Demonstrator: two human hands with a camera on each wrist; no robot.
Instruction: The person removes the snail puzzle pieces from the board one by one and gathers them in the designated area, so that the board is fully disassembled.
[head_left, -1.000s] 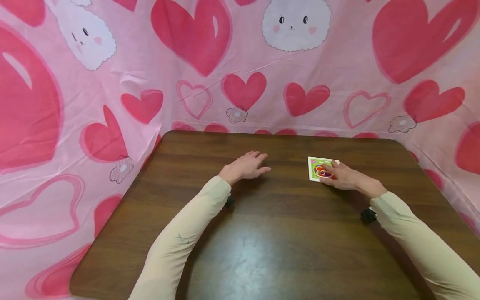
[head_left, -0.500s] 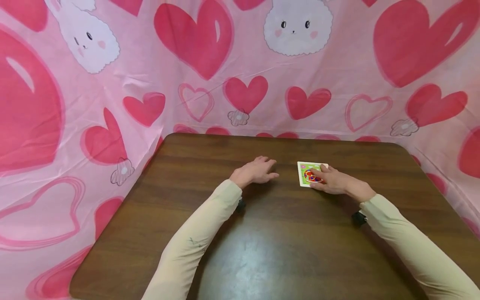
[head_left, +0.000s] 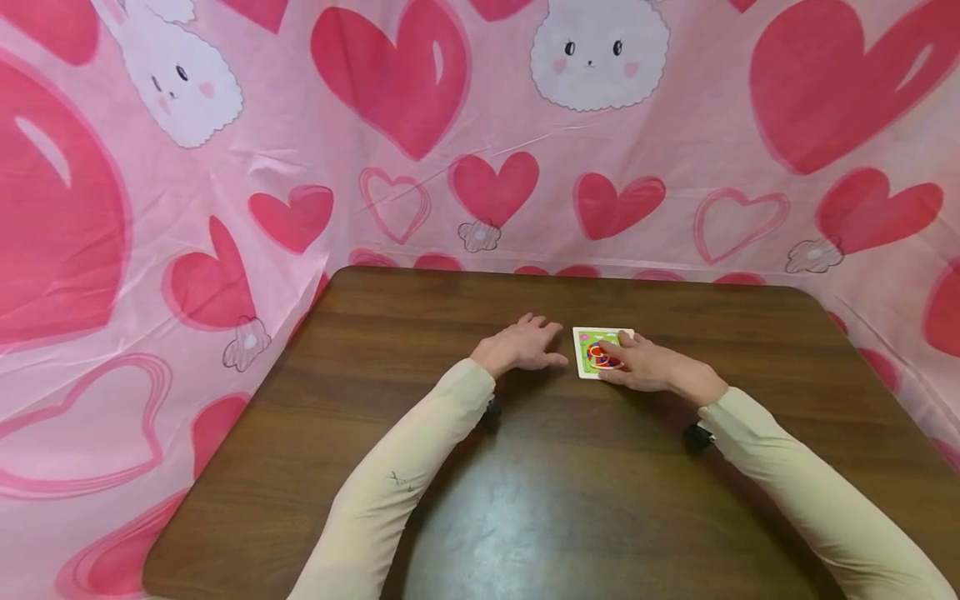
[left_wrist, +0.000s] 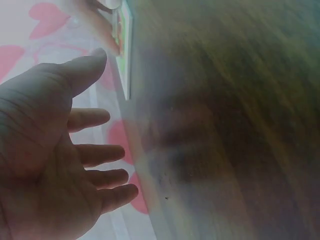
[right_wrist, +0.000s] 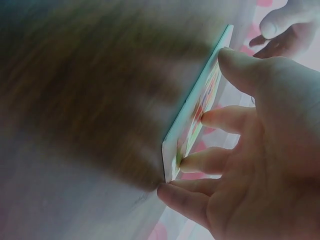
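Picture board (head_left: pixel 591 358) has slid left over the last second with the right hand (head_left: pixel 647 367) on it, and the left hand (head_left: pixel 521 344) has crept a bit right, so they're way closer now. Nearest us, two cream sleeves (head_left: pixel 401 467) reach in over a brown wood bench (head_left: pixel 562 517), each with a black gadget (head_left: pixel 699 435) under the wrist. Further out, left hand's fingers are loosely spread, holding nothing, thumb just beside the board. Right hand's fingers are spread too, tips resting on the board's printed face and edge rather than wrapped round it. Board itself lies flat on the bench's far half, between the hands: white border, green, red and blue print. Beyond the far edge hangs pink heart-print cloth (head_left: pixel 498 92).
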